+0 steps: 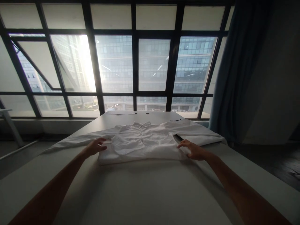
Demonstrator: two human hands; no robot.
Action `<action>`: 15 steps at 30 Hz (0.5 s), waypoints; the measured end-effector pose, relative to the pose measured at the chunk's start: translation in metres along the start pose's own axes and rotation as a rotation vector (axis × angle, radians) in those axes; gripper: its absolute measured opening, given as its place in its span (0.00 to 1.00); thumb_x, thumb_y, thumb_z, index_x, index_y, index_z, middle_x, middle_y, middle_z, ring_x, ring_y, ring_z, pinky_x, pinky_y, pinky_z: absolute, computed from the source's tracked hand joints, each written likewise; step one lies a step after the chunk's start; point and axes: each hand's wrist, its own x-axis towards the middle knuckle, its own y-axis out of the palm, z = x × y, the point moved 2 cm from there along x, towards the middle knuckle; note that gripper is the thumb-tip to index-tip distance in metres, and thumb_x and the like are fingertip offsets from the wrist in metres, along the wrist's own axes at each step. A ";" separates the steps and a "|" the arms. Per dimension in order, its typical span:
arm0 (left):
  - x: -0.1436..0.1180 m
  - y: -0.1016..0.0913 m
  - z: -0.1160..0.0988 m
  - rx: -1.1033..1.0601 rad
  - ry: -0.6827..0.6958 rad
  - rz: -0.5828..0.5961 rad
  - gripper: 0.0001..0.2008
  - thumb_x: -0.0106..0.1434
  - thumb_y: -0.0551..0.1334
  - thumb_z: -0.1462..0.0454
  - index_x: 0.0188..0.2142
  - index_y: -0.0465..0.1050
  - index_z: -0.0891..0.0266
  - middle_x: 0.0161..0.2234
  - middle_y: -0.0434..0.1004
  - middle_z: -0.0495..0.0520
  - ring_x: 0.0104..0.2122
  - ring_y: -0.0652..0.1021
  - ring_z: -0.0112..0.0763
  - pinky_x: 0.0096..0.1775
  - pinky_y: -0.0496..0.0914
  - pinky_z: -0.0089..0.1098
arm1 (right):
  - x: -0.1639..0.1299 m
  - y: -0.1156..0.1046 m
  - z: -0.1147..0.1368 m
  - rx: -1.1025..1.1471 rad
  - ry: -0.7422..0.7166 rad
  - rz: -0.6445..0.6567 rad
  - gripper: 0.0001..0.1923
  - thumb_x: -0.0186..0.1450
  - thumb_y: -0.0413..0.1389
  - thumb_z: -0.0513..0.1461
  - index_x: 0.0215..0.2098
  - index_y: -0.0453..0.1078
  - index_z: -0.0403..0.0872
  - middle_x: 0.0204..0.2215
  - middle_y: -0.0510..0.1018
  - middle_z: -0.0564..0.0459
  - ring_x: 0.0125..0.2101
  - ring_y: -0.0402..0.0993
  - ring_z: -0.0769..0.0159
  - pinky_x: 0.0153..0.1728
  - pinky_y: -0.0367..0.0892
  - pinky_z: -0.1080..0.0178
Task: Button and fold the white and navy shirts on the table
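Note:
A white shirt [140,142] lies on the white table, its collar toward the window and its sleeves spread to both sides. Its near edge looks folded, and the cloth is wrinkled in the middle. At the shirt's left edge, my left hand [93,148] has cloth between its thumb and fingers. My right hand [192,150] grips the right edge, fingers bent over the fabric. Just beyond those fingers is a small dark flat object [178,137], partly hidden; I cannot tell what it is.
The white table [140,190] runs away from me toward large black-framed windows [114,65]. A thin dark item [175,120] lies near its far right edge. A blue curtain [236,78] hangs on the right. Another table [10,128] shows partly at the far left.

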 end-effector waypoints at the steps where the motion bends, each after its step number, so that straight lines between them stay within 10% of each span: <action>1: 0.000 0.000 0.002 -0.040 -0.031 -0.035 0.41 0.27 0.78 0.49 0.41 0.75 0.65 0.33 0.78 0.58 0.34 0.79 0.45 0.30 0.73 0.34 | -0.001 0.003 -0.004 -0.005 -0.010 0.000 0.29 0.49 0.60 0.35 0.51 0.74 0.48 0.57 0.67 0.45 0.55 0.66 0.49 0.56 0.62 0.52; 7: -0.002 -0.004 0.000 -0.480 -0.083 -0.216 0.32 0.34 0.79 0.60 0.40 0.74 0.67 0.32 0.79 0.56 0.32 0.79 0.36 0.32 0.74 0.31 | 0.001 0.005 -0.018 0.126 -0.072 -0.121 0.16 0.59 0.56 0.49 0.32 0.77 0.46 0.41 0.77 0.45 0.42 0.74 0.55 0.47 0.69 0.55; 15: -0.007 0.010 -0.016 -0.825 0.023 -0.249 0.21 0.43 0.73 0.73 0.39 0.76 0.66 0.29 0.79 0.52 0.26 0.77 0.27 0.27 0.72 0.25 | 0.017 0.026 0.030 0.157 -0.232 -0.105 0.31 0.52 0.65 0.55 0.47 0.75 0.46 0.56 0.71 0.42 0.55 0.66 0.48 0.58 0.61 0.49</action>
